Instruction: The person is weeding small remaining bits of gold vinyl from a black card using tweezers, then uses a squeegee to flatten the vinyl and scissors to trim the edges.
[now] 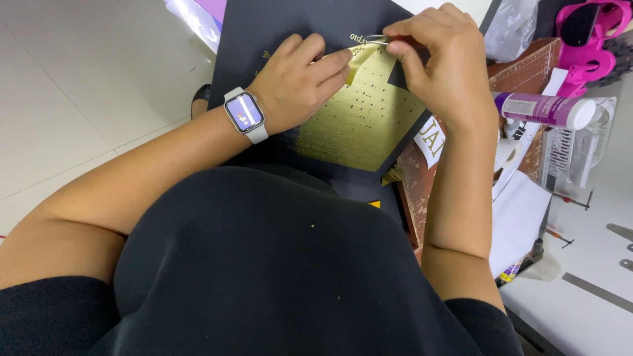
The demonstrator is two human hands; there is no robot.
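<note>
Nearest the camera is the person's black top (264, 264), with both bare forearms running up from it toward the work. The left wrist wears a watch (244, 115) with a pale strap and a lit purple face. Just past it, the left hand (297, 82) lies knuckles up on a black card (264, 33) that rests tilted across the lap, its fingers stretched flat and close together, pressing down a gold sheet (359, 122) stuck to the card; the fingertips touch the sheet's lifted corner, where a flap (359, 60) is folded back. The gold sheet is dotted with small cut-outs that show black through it. The right hand (442, 62) hovers over the sheet's upper edge, thumb and forefinger pinched together on thin metal tweezers (377, 39), whose tips meet at the edge of the peeled flap, right beside the left fingertips. The other fingers of that hand curl in loosely. To the right, beyond the card, a brown cutting mat (527, 66) lies on a white table (593, 316), with a purple tube with a white cap (544, 109) on it, close to the right wrist. Farther off at the top right corner sits a pink plastic tool (593, 39). On the left is pale tiled floor (79, 86).
</note>
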